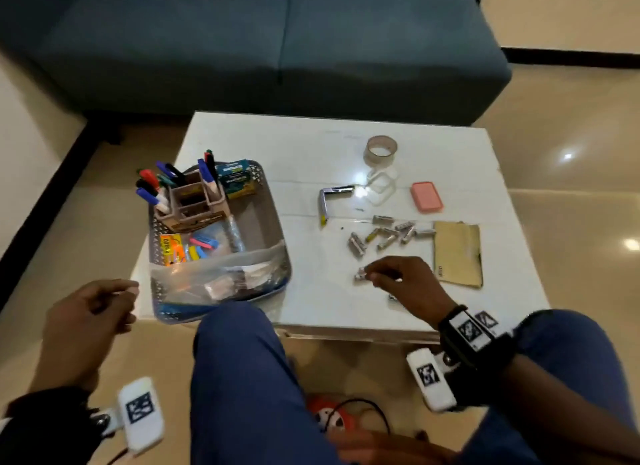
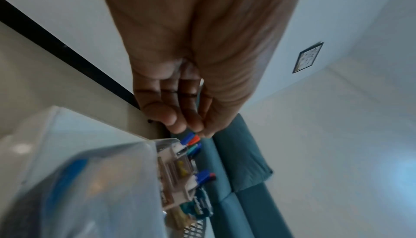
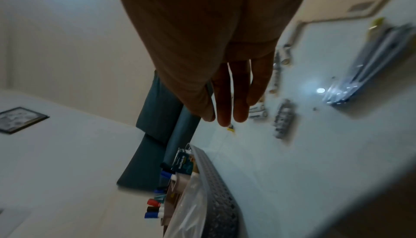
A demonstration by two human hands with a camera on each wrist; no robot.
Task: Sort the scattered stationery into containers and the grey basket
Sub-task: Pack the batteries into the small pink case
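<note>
My right hand (image 1: 403,277) pinched one small silver staple strip (image 1: 360,275) just above the desk (image 1: 284,146), near roughly ten more strips (image 1: 388,234). The grey basket (image 1: 273,218) held one marker-filled organizer (image 1: 192,201); its box's label was unreadable. My left hand (image 1: 86,312) hung loosely curled, empty.

Dim, blurred, glare on table (image 1: 450,173)

Table left: basket (image 1: 263,201) holding marker organiser (image 1: 194,201).
Table right: scattered staple strips (image 1: 388,236), envelope (image 1: 457,253) beside them.
Far: tape roll (image 1: 381,149), sofa (image 1: 242,42) behind.
</note>
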